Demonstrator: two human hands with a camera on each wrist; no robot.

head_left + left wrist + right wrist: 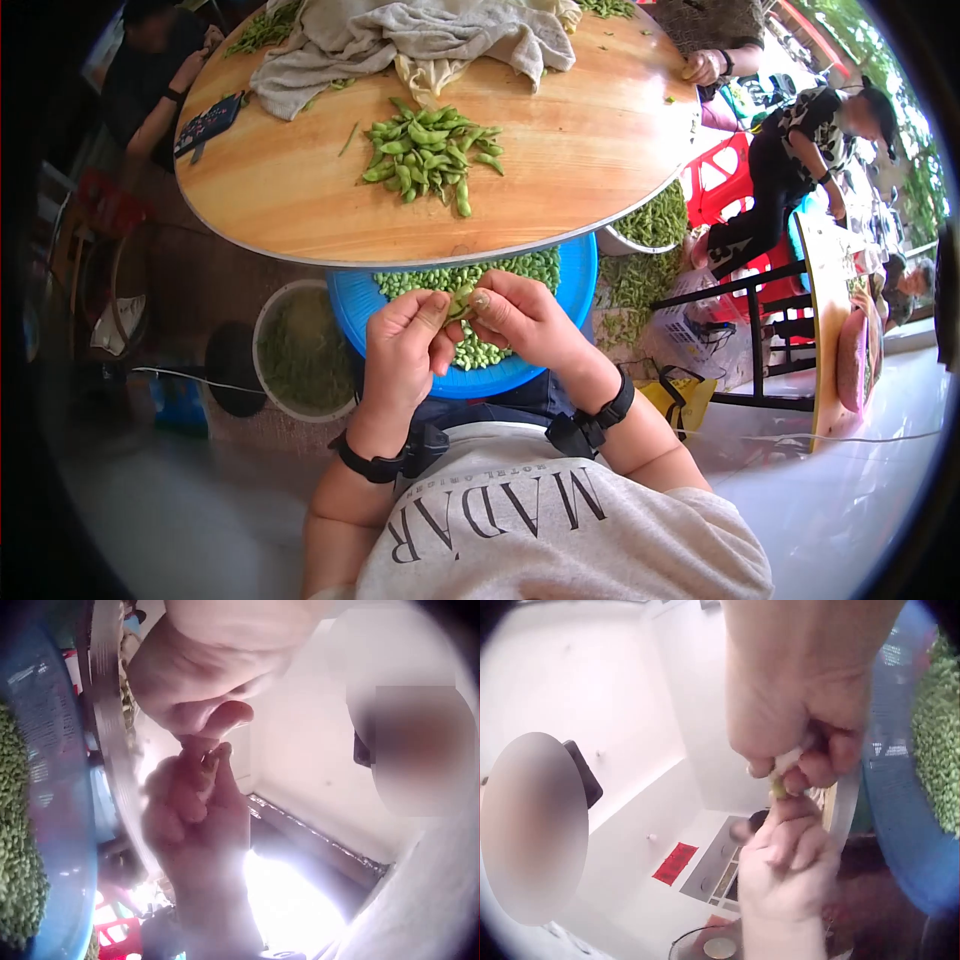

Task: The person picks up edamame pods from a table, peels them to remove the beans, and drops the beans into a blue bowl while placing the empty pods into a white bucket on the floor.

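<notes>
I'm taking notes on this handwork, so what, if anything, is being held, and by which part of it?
A green pod, its opposite sides pinched by the left hand and right hand; fingers hide exactly where each grip sits.

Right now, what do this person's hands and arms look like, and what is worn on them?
The left hand and right hand are ungloved. A black strap with a boxy black unit circles each wrist. The forearms have no sleeves over them.

Green pods [425, 155] lie heaped on the wooden table [580, 165] near a crumpled cloth [345, 50].
</notes>
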